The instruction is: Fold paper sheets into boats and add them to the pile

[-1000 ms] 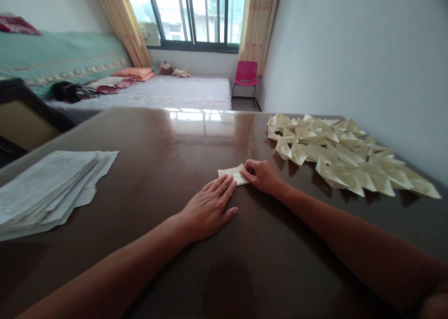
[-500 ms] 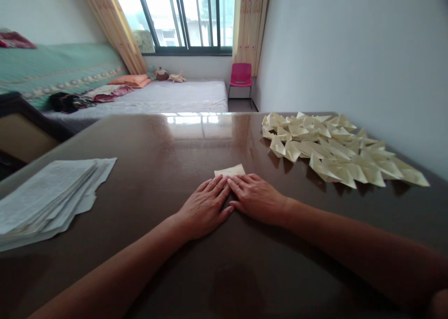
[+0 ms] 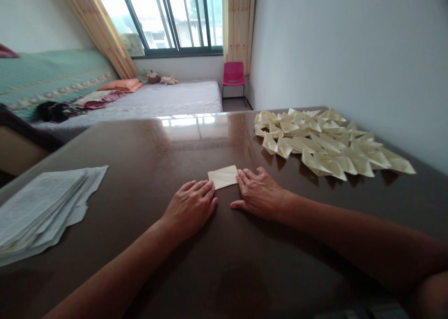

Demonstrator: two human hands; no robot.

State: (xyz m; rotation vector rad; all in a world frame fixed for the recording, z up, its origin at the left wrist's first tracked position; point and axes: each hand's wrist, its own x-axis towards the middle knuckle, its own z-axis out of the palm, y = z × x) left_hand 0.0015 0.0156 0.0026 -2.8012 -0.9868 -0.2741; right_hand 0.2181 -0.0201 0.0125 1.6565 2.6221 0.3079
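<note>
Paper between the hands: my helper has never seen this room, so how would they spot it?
Find the brown table, then its middle, between the left hand and right hand. The small cream paper there is flat and four-sided, unlike the pointed folded shapes clustered at the right.

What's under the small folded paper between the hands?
Brown tabletop, visible beyond the far and near edges of the folded paper. The patch directly beneath is covered; whatever lies there can't be seen.

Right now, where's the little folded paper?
In the head view, the folded paper lies on the table between the left fingers and right fingers, left of the cream shapes.
</note>
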